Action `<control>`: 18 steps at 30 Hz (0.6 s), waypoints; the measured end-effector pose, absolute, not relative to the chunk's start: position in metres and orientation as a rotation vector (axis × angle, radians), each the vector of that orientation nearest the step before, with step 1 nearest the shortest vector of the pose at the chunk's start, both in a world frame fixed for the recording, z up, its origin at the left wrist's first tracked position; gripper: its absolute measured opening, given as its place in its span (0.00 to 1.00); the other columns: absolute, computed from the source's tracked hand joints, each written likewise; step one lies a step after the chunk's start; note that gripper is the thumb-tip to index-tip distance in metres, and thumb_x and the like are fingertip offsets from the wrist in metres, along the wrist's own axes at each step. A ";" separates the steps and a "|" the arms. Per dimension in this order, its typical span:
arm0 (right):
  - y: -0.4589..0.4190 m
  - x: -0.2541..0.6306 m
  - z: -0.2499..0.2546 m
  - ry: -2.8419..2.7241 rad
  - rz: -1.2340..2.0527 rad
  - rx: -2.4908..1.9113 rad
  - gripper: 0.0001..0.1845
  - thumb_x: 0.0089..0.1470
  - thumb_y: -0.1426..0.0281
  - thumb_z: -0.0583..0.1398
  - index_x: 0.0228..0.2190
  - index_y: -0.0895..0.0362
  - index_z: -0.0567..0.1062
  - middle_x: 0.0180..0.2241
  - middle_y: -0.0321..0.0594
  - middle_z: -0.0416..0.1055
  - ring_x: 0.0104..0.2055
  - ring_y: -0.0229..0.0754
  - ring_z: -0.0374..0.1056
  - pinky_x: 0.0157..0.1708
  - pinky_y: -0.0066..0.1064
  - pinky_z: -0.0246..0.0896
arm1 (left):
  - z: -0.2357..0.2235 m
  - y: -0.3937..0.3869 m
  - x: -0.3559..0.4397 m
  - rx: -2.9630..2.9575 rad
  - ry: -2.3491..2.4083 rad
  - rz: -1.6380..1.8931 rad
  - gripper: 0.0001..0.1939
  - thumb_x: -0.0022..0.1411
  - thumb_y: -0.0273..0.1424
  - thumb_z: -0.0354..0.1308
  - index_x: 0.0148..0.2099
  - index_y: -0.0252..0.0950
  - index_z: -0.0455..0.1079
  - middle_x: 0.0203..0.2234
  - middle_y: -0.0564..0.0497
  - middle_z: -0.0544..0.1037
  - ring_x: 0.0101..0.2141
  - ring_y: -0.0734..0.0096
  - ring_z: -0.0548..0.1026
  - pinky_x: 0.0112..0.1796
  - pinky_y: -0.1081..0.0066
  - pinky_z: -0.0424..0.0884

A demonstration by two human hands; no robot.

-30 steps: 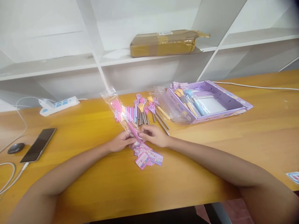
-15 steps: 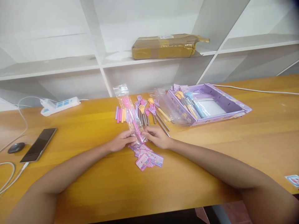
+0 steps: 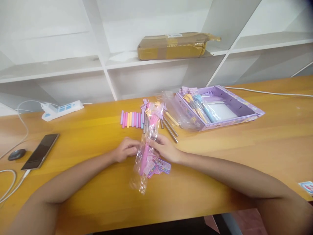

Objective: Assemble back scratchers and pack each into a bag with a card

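Observation:
A pink back scratcher [image 3: 144, 156] in a clear plastic bag [image 3: 142, 182] slants over the table, its hand-shaped head pointing away from me. My right hand [image 3: 167, 149] is closed around its middle, thumb on top. At the bag's left edge is my left hand [image 3: 127, 149], fingers curled; whether they pinch the plastic is unclear. Small printed cards [image 3: 163, 165] lie partly under the bag. Beyond it are several loose back scratcher heads on metal rods [image 3: 170, 126], partly hidden, and a row of coloured handle tubes [image 3: 132, 119].
A purple display box [image 3: 244, 118] with bagged yellow and blue back scratchers stands at the right. On the left are a phone [image 3: 40, 151], a mouse [image 3: 17, 154] and a power strip [image 3: 62, 110] with cables. A taped carton [image 3: 171, 48] rests on the shelf.
The bagged back scratcher has swung toward me, and the bag's end now hangs over the cards. My right hand holds it mid-length; my left hand has shifted slightly left.

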State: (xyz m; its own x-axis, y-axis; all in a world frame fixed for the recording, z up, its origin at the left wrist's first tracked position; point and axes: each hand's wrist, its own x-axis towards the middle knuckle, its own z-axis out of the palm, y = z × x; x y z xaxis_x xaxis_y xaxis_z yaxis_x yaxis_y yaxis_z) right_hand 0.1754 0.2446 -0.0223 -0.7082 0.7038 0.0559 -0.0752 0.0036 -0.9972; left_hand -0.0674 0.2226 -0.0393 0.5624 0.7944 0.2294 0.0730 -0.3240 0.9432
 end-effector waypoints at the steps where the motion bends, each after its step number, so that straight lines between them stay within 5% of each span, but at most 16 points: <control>1: 0.237 0.175 -0.021 -1.705 1.867 -0.646 0.32 0.62 0.36 0.63 0.36 0.53 0.69 0.21 0.25 0.62 0.19 0.34 0.58 0.20 0.27 0.53 | -0.042 0.225 -0.069 1.715 0.742 0.948 0.30 0.74 0.59 0.53 0.39 0.36 0.76 0.18 0.56 0.67 0.20 0.73 0.61 0.25 0.70 0.58; 3: 0.220 0.175 -0.018 -1.767 2.054 -0.640 0.32 0.61 0.36 0.64 0.36 0.53 0.68 0.20 0.26 0.66 0.19 0.34 0.61 0.19 0.26 0.54 | -0.047 0.231 -0.069 1.573 0.774 1.102 0.31 0.74 0.62 0.50 0.48 0.38 0.74 0.23 0.56 0.70 0.20 0.72 0.63 0.24 0.71 0.60; 6: 0.200 0.178 -0.014 -1.945 2.211 -0.618 0.32 0.62 0.38 0.64 0.33 0.54 0.69 0.19 0.28 0.69 0.19 0.33 0.63 0.20 0.25 0.57 | -0.049 0.236 -0.065 1.359 0.819 1.244 0.28 0.68 0.55 0.66 0.57 0.41 0.72 0.35 0.52 0.78 0.27 0.71 0.74 0.29 0.72 0.70; 11: 0.200 0.181 -0.001 -2.266 2.246 -0.654 0.26 0.70 0.50 0.62 0.27 0.55 0.69 0.17 0.26 0.64 0.18 0.31 0.60 0.22 0.25 0.58 | -0.041 0.231 -0.060 1.450 0.912 1.157 0.19 0.65 0.43 0.75 0.47 0.36 0.76 0.40 0.48 0.83 0.38 0.67 0.81 0.40 0.70 0.77; 14: 0.208 0.184 0.012 -2.526 1.880 -0.709 0.25 0.72 0.56 0.62 0.25 0.55 0.68 0.18 0.28 0.63 0.20 0.31 0.58 0.22 0.26 0.52 | -0.038 0.229 -0.059 1.443 0.959 1.112 0.20 0.65 0.46 0.74 0.42 0.36 0.74 0.37 0.47 0.84 0.33 0.68 0.81 0.34 0.72 0.76; 18: 0.212 0.197 0.029 -2.828 1.041 -0.697 0.29 0.74 0.51 0.60 0.25 0.56 0.73 0.22 0.37 0.70 0.21 0.36 0.59 0.24 0.32 0.52 | -0.039 0.231 -0.058 1.385 1.074 1.144 0.24 0.64 0.51 0.74 0.38 0.37 0.71 0.27 0.54 0.80 0.24 0.74 0.76 0.27 0.75 0.71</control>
State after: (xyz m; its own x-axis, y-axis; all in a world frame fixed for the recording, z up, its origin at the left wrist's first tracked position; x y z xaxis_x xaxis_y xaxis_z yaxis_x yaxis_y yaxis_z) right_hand 0.1972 0.2123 0.0289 -0.8973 0.4282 -0.1076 0.3957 0.6719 -0.6261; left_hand -0.0578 0.2305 -0.0389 0.1574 0.9828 0.0971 0.0350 -0.1038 0.9940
